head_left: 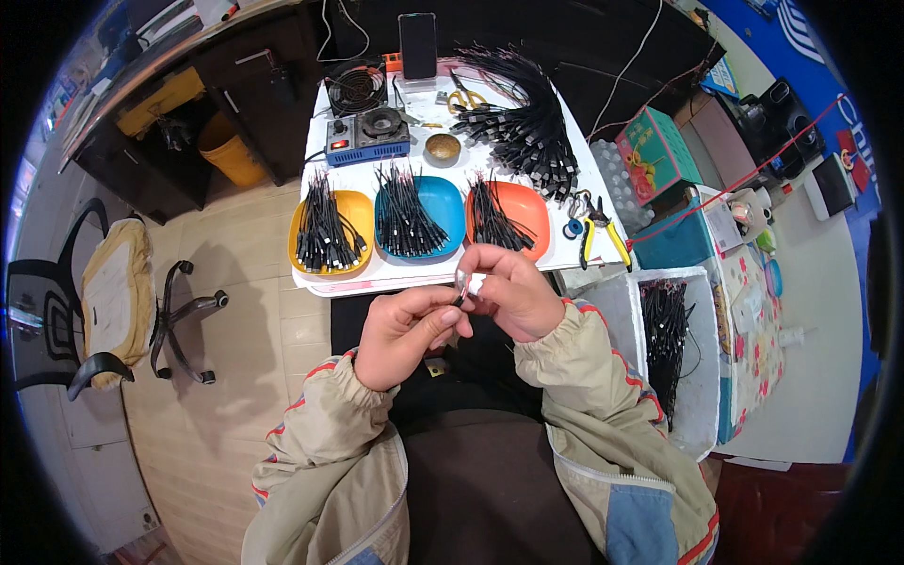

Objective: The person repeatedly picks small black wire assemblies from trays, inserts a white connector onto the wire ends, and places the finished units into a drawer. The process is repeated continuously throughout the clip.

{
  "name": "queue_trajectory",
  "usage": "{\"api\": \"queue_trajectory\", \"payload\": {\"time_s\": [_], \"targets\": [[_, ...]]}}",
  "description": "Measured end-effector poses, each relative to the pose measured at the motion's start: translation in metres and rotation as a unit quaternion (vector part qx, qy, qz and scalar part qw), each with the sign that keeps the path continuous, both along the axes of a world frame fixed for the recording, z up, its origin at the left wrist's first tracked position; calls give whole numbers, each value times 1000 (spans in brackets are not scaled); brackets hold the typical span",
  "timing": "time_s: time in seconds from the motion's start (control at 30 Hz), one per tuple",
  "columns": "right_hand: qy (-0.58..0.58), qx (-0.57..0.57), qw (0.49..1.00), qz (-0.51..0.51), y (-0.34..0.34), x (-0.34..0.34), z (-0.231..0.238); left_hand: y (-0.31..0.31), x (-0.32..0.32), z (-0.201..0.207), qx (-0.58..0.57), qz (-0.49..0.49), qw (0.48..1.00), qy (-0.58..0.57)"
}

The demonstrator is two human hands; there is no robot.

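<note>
My left hand (411,331) is closed in a pinch on the dark end of a short black cable (459,301), of which little shows between the fingertips. My right hand (513,290) meets it just above the lap, thumb and forefinger pinched on a small white piece (476,282) beside the cable end. What joins the two is too small to make out. Beyond the hands, on the white table, bundles of short black cables fill a yellow bowl (295,247), a blue bowl (456,202) and an orange bowl (539,212).
Behind the bowls stand a blue soldering station (369,149), a small fan (358,88), a round brown dish (442,148) and a phone (418,45). A heap of black cables (527,132) covers the far right; yellow wire strippers (601,235) lie nearer. A white foam box (699,377) holds more cables.
</note>
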State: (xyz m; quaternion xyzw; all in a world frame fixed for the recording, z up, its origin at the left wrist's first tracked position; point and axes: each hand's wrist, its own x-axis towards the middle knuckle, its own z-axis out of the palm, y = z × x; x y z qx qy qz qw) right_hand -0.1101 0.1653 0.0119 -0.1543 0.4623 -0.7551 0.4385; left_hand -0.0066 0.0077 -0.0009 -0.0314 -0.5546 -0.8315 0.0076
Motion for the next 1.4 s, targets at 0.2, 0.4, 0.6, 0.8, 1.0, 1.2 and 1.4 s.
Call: {"api": "queue_trajectory", "payload": {"time_s": [0.2, 0.4, 0.6, 0.8, 1.0, 1.2, 1.4], "targets": [[-214, -76, 972, 62, -10, 0, -24, -1, -8, -11, -3, -12, 1000, 9], [225, 111, 957, -145, 10, -64, -51, -7, -17, -18, 54, 47, 997, -27], [499, 442, 722, -186, 16, -142, -96, -7, -24, -25, 77, 69, 994, -38], [479, 483, 708, -189, 14, -138, -99, -6, -25, -29, 70, 96, 992, -40], [466, 479, 728, -153, 38, -136, -79, -2, -26, -33, 76, 117, 989, -57], [386, 376, 831, -139, 38, -113, -53, 8, -26, -28, 128, 139, 980, -67], [154, 127, 979, -35, 26, -25, -25, 22, -34, -18, 206, 160, 965, -39]]}}
